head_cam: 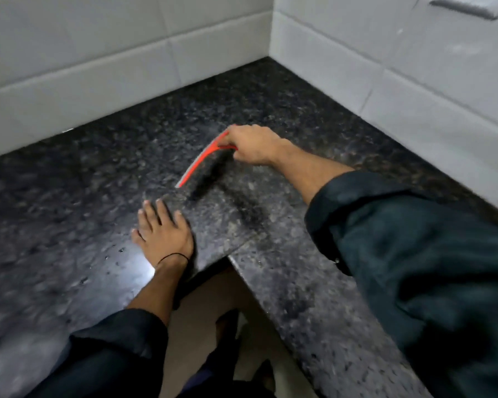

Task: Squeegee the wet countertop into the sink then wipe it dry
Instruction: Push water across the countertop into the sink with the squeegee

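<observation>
One hand [253, 145] gripping red squeegee [203, 158]

The speckled black granite countertop [270, 110], L-shaped in a corner of white tiled walls [98, 61], bears water droplets [112, 258] at its left, a flat-pressed left hand [163, 229], and the red squeegee [202, 159] blade edge.

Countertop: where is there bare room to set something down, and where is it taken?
Free: the countertop corner under the tiled walls, and left of the left hand. Taken: the middle, where the right hand holds the squeegee.
</observation>
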